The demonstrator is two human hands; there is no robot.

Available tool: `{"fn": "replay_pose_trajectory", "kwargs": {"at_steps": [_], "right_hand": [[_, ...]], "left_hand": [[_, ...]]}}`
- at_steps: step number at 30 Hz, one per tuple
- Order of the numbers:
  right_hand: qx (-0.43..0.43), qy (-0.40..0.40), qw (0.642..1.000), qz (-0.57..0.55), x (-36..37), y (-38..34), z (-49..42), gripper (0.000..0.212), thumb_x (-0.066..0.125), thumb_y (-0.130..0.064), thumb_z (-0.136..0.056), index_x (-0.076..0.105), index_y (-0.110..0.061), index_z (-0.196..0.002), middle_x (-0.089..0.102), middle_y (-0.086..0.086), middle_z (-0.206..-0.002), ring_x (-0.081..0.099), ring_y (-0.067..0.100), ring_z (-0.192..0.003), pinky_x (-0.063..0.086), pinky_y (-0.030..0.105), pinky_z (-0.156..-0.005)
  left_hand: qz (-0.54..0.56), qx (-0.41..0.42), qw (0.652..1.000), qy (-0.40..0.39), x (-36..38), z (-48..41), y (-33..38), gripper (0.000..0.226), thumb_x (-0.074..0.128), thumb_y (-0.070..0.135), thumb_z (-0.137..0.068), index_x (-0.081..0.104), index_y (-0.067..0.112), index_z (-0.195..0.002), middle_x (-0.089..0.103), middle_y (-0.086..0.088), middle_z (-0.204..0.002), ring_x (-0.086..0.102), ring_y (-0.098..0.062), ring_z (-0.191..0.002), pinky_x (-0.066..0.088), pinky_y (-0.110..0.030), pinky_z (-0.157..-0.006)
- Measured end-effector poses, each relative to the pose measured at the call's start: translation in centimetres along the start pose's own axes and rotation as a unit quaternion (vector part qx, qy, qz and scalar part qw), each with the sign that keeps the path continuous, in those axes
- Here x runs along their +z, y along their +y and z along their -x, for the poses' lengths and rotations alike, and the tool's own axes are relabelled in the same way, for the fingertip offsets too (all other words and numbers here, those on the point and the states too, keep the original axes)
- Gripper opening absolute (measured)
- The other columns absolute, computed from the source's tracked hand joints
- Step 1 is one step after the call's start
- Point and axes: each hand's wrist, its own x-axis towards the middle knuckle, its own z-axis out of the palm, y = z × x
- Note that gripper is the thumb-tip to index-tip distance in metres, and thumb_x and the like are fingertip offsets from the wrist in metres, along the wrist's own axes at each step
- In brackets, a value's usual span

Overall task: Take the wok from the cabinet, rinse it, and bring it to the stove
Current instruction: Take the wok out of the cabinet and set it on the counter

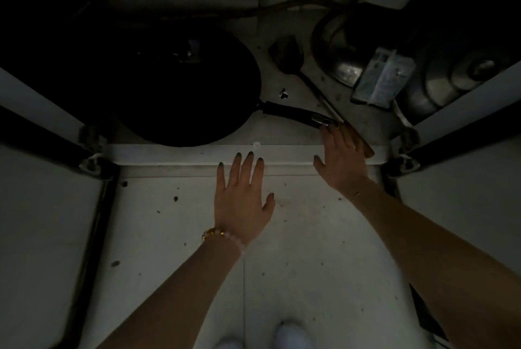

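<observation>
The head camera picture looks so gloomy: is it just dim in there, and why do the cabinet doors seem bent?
Head view: underexposed and dim; the wok inside the cabinet is nearly a black shape, only its handle catching a small glint. Head view: the pale floor and both hands, left hand and right hand, show best. Head view: the wide-angle lens splays the cabinet doors outward.
</observation>
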Motion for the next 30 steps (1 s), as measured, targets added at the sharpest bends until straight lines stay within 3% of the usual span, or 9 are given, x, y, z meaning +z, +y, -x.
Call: {"fn": "replay_pose_trajectory", "kwargs": {"at_steps": [9,13,17,19,21,24,27,28,30], "right_hand": [[0.039,-0.013,0.983,-0.178,0.4,1.0,-3.9,0.078,0.063,-0.022,-0.086,0.018,-0.012,-0.149,0.021,0.01,-0.155,0.021,0.027,-0.142,0.02,0.044,-0.115],[0.037,0.007,0.98,-0.194,0.1,1.4,-4.9,0.065,0.062,-0.016,-0.087,0.032,-0.007,-0.144,0.033,0.016,-0.148,0.035,0.03,-0.133,0.027,0.034,-0.111],[0.057,0.01,0.967,-0.247,1.4,0.9,-5.1,0.037,0.065,-0.012,-0.085,0.057,0.003,-0.119,0.056,0.02,-0.12,0.053,0.029,-0.11,0.036,0.026,-0.088],[0.068,-0.048,0.937,-0.34,2.1,0.4,-4.2,0.032,0.07,-0.011,-0.081,0.059,0.004,-0.106,0.059,0.012,-0.098,0.055,0.021,-0.091,0.035,0.023,-0.063],[0.061,-0.129,0.913,-0.381,2.5,-0.4,-2.9,0.023,0.072,-0.016,-0.079,0.059,-0.005,-0.094,0.057,0.005,-0.084,0.053,0.017,-0.078,0.032,0.022,-0.051],[0.068,-0.222,0.864,-0.447,3.1,-2.6,-0.4,0.015,0.07,-0.016,-0.081,0.056,-0.011,-0.083,0.058,0.003,-0.074,0.057,0.014,-0.064,0.047,0.02,-0.052],[0.078,-0.271,0.798,-0.533,3.5,-5.8,2.6,0.012,0.066,-0.009,-0.084,0.054,-0.011,-0.088,0.059,0.002,-0.071,0.057,0.008,-0.055,0.052,0.015,-0.052],[0.076,-0.282,0.785,-0.546,3.6,-6.7,3.6,0.012,0.065,-0.009,-0.085,0.054,-0.01,-0.09,0.059,0.002,-0.07,0.057,0.006,-0.052,0.052,0.014,-0.052],[0.076,-0.293,0.769,-0.564,3.7,-8.2,5.5,0.011,0.063,-0.006,-0.085,0.056,-0.014,-0.084,0.059,0.001,-0.065,0.056,0.004,-0.048,0.052,0.014,-0.05]], "left_hand": [[0.216,-0.069,0.974,-0.001,3.0,-0.9,0.4,0.07,0.048,0.043,-0.09,0.018,0.015,-0.147,0.016,-0.002,-0.157,0.009,-0.018,-0.144,0.005,-0.038,-0.119],[0.245,-0.084,0.966,-0.002,3.4,-0.5,0.6,0.07,0.05,0.041,-0.09,0.02,0.014,-0.146,0.021,-0.004,-0.155,0.014,-0.018,-0.144,0.008,-0.037,-0.119],[0.317,-0.126,0.94,0.0,3.2,-0.1,1.0,0.066,0.056,0.035,-0.089,0.028,0.012,-0.144,0.032,-0.008,-0.151,0.025,-0.021,-0.14,0.018,-0.039,-0.117],[0.358,-0.135,0.924,-0.004,3.1,0.2,1.1,0.063,0.056,0.033,-0.089,0.031,0.012,-0.143,0.036,-0.008,-0.148,0.03,-0.021,-0.137,0.021,-0.033,-0.115],[0.403,-0.151,0.903,-0.008,3.1,0.6,1.2,0.059,0.056,0.032,-0.089,0.034,0.012,-0.141,0.04,-0.006,-0.145,0.035,-0.018,-0.133,0.022,-0.022,-0.109],[0.521,-0.232,0.821,-0.026,2.6,1.2,1.2,0.048,0.056,0.029,-0.091,0.043,0.016,-0.135,0.045,0.002,-0.139,0.039,-0.012,-0.128,0.025,-0.016,-0.102],[0.632,-0.298,0.712,-0.062,2.0,1.5,0.5,0.024,0.051,0.025,-0.093,0.056,0.02,-0.117,0.057,0.012,-0.111,0.05,-0.006,-0.106,0.038,-0.008,-0.083],[0.653,-0.315,0.685,-0.072,1.7,1.5,0.3,0.016,0.049,0.025,-0.094,0.057,0.024,-0.108,0.057,0.012,-0.105,0.051,-0.004,-0.099,0.039,-0.01,-0.076],[0.696,-0.355,0.619,-0.08,1.4,1.4,-0.1,0.017,0.046,0.026,-0.095,0.059,0.024,-0.106,0.057,0.005,-0.108,0.051,-0.007,-0.1,0.039,-0.018,-0.079]]}}
